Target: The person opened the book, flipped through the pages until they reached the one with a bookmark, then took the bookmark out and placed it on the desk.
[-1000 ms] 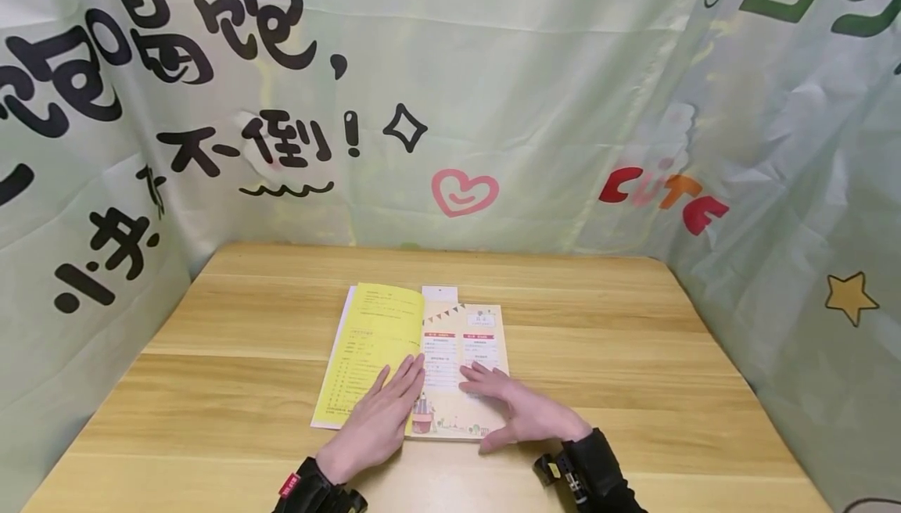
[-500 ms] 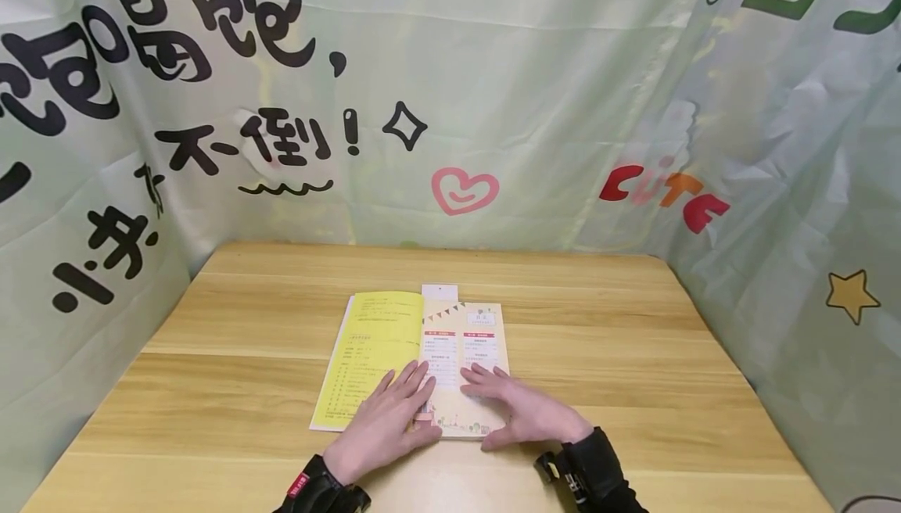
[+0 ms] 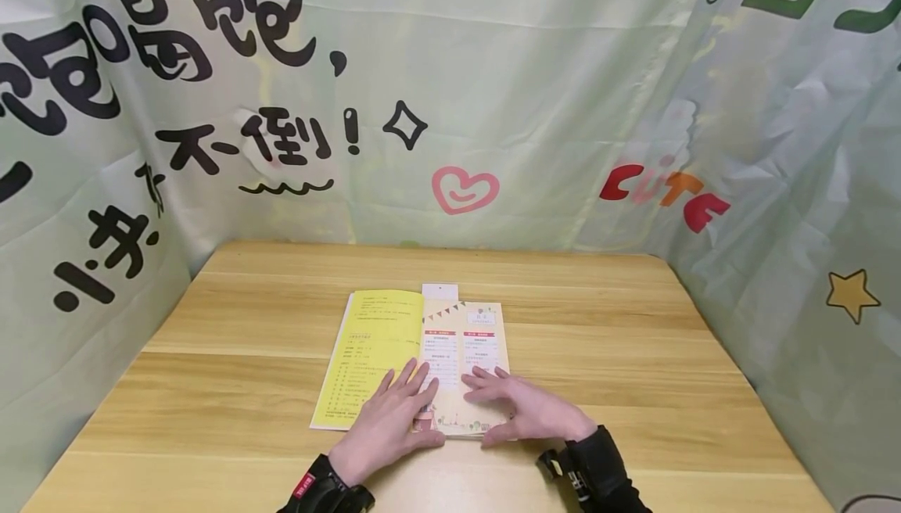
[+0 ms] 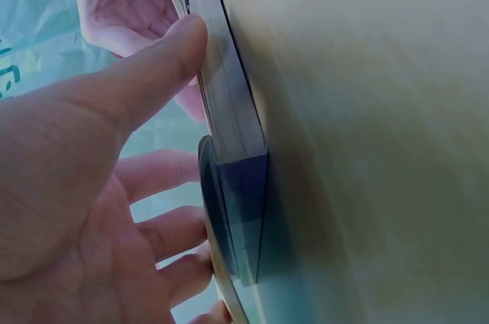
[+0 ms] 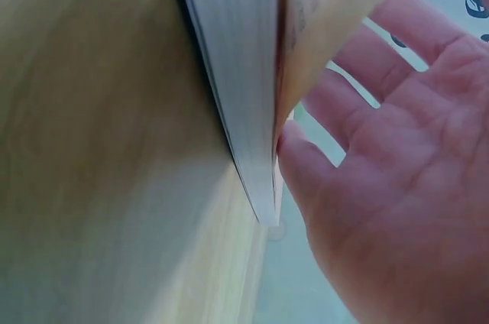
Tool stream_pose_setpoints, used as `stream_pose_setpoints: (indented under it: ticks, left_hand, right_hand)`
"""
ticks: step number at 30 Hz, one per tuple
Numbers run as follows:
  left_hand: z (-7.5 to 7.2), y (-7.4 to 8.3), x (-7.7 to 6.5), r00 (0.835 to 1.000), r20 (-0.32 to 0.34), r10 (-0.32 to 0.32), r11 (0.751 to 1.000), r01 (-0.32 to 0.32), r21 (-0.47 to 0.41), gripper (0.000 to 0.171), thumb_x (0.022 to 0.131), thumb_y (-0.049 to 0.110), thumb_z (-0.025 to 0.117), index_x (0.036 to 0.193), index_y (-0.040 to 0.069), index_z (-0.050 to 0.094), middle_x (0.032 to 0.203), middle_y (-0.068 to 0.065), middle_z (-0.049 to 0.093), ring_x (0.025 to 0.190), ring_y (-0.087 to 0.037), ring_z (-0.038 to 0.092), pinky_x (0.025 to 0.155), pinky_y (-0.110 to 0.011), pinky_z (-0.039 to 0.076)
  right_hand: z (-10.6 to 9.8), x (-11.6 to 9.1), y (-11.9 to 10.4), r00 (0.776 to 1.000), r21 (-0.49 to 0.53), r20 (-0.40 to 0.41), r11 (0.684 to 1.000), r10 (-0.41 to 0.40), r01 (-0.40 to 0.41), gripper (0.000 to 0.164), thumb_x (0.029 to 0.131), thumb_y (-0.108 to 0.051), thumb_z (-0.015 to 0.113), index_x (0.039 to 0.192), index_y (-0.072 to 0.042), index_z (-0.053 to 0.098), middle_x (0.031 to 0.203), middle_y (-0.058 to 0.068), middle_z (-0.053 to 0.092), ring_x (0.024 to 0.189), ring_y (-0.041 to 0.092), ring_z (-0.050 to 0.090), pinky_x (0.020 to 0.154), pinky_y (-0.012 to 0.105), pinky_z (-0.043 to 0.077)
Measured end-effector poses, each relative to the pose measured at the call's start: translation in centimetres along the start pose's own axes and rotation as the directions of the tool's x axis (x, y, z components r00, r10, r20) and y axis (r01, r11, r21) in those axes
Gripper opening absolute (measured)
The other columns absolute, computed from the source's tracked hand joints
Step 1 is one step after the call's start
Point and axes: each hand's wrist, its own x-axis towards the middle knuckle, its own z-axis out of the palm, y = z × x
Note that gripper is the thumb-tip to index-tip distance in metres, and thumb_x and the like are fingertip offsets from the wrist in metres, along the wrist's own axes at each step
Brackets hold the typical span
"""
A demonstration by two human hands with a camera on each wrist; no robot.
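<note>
A thick book (image 3: 450, 411) lies open on the table, a yellow page (image 3: 376, 333) to the left and a cream printed page to the right. My left hand (image 3: 387, 427) rests spread across the fold near the bottom, its thumb along the lower edge. On the lower right of the cream page, my right hand (image 3: 535, 411) lies with relaxed fingers, its thumb at the bottom corner. The left wrist view shows the spine end of the book (image 4: 229, 102) beside the left thumb. In the right wrist view, the right thumb touches the page-block edge (image 5: 244, 72).
The wooden table (image 3: 598, 317) reaches back to a pale printed curtain (image 3: 549, 122) hung around it on the back and sides. A white card (image 3: 439, 292) sticks out above the top of the book.
My left hand has shifted slightly right on the fold, its fingers spreading and its thumb swinging out to the book's lower edge. The right hand has barely moved.
</note>
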Motion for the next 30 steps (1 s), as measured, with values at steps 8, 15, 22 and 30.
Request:
stream_pose_setpoints:
  ticks: [8,15,22,30]
  left_hand:
    - [-0.04,0.0,-0.02,1.0,-0.004,0.002,1.0,-0.002,-0.006,0.076,0.08,0.054,0.065,0.134,0.001,0.055,0.147,-0.021,0.04,0.138,-0.038,0.026,0.111,-0.06,0.024]
    - [0.06,-0.07,-0.1,1.0,-0.001,-0.004,1.0,0.004,-0.019,0.075,0.08,0.053,0.065,0.135,0.002,0.055,0.147,-0.022,0.04,0.138,-0.038,0.024,0.111,-0.062,0.023]
    - [0.13,-0.23,-0.17,1.0,0.002,-0.002,0.999,0.002,-0.049,0.073,0.082,0.053,0.063,0.133,0.002,0.056,0.146,-0.022,0.039,0.138,-0.039,0.023,0.111,-0.063,0.02]
    - [-0.07,-0.22,-0.13,1.0,-0.012,-0.015,0.994,0.013,-0.113,0.066,0.08,0.05,0.066,0.125,0.001,0.063,0.14,-0.025,0.046,0.136,-0.041,0.026,0.11,-0.064,0.019]
  right_hand:
    - [-0.44,-0.24,-0.11,1.0,0.057,0.001,0.998,0.0,0.0,0.043,0.084,-0.021,0.072,0.122,-0.002,0.065,0.139,0.012,0.052,0.135,0.034,0.032,0.111,0.062,0.017]
    - [-0.46,-0.28,-0.06,0.999,0.112,-0.011,0.993,0.043,-0.041,0.034,0.088,-0.026,0.068,0.116,-0.008,0.07,0.133,0.007,0.058,0.134,0.032,0.035,0.11,0.065,0.018]
    - [-0.51,-0.13,-0.25,0.997,0.128,-0.043,0.99,0.061,-0.055,0.033,0.089,-0.03,0.066,0.113,-0.009,0.072,0.124,0.005,0.065,0.131,0.03,0.041,0.111,0.063,0.021]
    - [-0.51,0.14,-0.16,0.995,0.13,-0.098,0.991,0.037,-0.024,0.031,0.087,-0.024,0.068,0.112,-0.006,0.072,0.116,0.007,0.068,0.123,0.027,0.05,0.11,0.062,0.025]
